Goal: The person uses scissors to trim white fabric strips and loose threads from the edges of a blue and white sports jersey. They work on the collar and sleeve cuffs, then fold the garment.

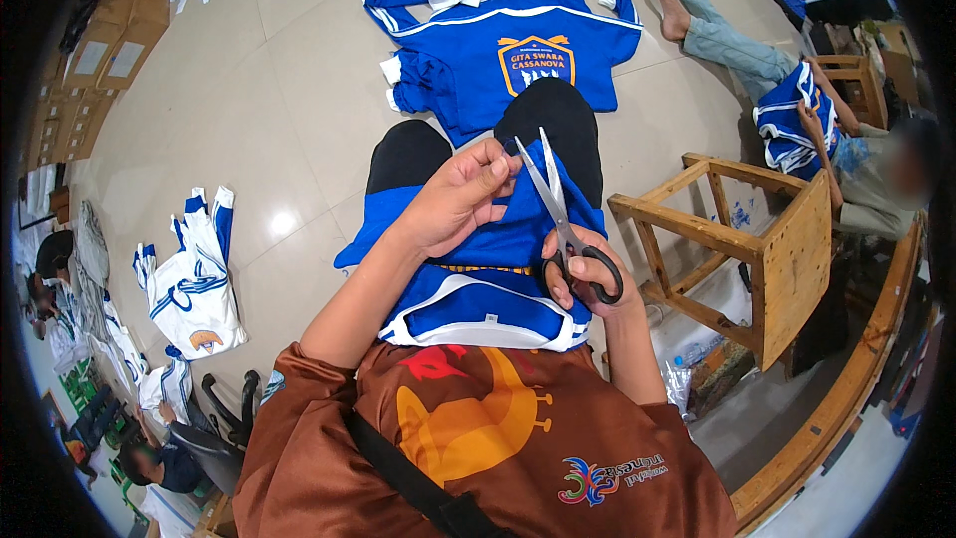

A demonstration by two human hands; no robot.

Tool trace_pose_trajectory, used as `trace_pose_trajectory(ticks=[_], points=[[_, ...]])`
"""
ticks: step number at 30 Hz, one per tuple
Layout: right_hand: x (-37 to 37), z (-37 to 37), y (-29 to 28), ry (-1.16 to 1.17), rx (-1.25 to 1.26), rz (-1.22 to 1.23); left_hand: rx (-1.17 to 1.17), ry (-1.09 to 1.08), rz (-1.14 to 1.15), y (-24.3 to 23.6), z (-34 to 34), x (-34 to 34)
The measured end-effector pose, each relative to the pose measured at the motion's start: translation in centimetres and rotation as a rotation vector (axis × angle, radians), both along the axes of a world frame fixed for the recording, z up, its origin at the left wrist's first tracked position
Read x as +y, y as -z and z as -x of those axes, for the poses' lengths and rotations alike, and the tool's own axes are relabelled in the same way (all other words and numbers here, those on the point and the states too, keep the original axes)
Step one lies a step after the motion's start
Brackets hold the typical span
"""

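Note:
My right hand (595, 277) grips a pair of scissors (559, 204) by its black handles, with the blades parted and pointing away from me. Close to the blade tips, my left hand (466, 194) is closed in a pinch. A tiny dark blue bit shows at its fingertips, too small to name. Across my lap lies a blue jersey (398, 224) with a white-edged collar (398, 327) nearest me. Part of it rises over my right knee behind the blades.
Blue jerseys (468, 80) lie spread on the floor ahead. White jerseys (199, 289) lie at left, near stacked cardboard boxes (124, 25). To my right stands a wooden stool (797, 269). Beyond it a seated person (876, 174) handles a blue garment (782, 134).

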State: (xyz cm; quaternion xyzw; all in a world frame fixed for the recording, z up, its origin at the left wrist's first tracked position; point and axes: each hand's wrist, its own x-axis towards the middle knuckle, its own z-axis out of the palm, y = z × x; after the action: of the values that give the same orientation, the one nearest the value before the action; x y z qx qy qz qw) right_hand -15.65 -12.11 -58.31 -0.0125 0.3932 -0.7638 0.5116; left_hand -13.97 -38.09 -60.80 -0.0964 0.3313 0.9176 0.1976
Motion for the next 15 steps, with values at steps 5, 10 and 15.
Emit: trace_pose_trajectory(ticks=[5, 10, 15], points=[[-0.5, -0.1, 0.0, 0.024, -0.033, 0.001, 0.023, 0.033, -0.037, 0.3, -0.3, 0.1], [-0.5, -0.2, 0.0, -0.013, 0.009, -0.107, 0.019, 0.023, -0.015, -0.2, -0.4, 0.4], [0.0, -0.4, 0.1, -0.002, 0.019, -0.019, -0.005, 0.004, -0.022, -0.7, -0.4, 0.4]])
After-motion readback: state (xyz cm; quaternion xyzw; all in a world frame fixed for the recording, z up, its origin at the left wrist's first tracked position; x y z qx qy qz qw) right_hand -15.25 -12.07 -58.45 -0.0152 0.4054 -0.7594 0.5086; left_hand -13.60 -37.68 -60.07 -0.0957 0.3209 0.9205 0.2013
